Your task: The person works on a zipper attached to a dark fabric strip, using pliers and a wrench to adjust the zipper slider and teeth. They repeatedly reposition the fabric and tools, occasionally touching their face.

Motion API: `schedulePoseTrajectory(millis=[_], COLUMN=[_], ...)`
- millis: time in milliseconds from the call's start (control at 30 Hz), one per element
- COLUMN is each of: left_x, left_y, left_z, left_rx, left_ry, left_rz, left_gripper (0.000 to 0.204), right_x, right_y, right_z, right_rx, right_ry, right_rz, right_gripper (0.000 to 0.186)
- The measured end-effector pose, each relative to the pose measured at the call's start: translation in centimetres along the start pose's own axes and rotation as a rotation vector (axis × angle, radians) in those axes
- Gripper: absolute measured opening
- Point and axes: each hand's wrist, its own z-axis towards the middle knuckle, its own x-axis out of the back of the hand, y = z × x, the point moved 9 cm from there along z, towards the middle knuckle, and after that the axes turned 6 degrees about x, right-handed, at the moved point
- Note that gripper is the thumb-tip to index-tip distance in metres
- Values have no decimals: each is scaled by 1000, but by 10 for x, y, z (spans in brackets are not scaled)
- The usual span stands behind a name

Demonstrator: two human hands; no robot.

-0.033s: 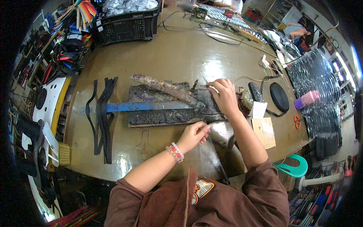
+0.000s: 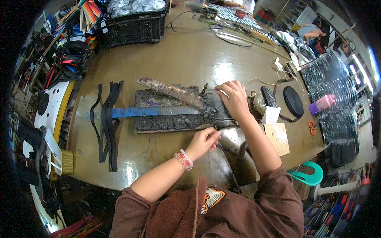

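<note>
Left hand [image 2: 204, 142] pinches one black strip [image 2: 226, 159], running toward desk's [image 2: 186, 59] near edge; right hand [image 2: 234, 98] grips one pointed tool [image 2: 214, 83] at one dark board's [image 2: 170, 122] right end. Broad desk room beyond.

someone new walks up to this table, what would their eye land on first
Probably the grimy dark block mid-table, with a blue bar sticking out past its left side. Next, the two hands: the right hand at the block's right end, and the left hand, nearer the body, pinching a black strip. Farther right, the pink and purple bottle stands out against shiny black wrap.
</note>
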Motion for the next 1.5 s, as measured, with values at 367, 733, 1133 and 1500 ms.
schedulePoseTrajectory(millis=[367, 733, 1133, 1500], left_x=[-1, -5, -2, 1], left_y=[1, -5, -7, 0], left_z=[0, 2, 3, -1], left_rx=[-30, 15, -7, -37], left_ry=[2, -24, -4, 53], left_rz=[-2, 67, 17, 60], left_gripper=[28, 28, 26, 26], right_x=[-48, -60, -12, -21], right_y=[37, 45, 28, 47], right_z=[5, 2, -87, -112], right_rx=[-240, -364, -419, -980], right_ry=[13, -147, -161, -165], right_rz=[436, 514, -330, 998], right_gripper=[12, 17, 42, 31])
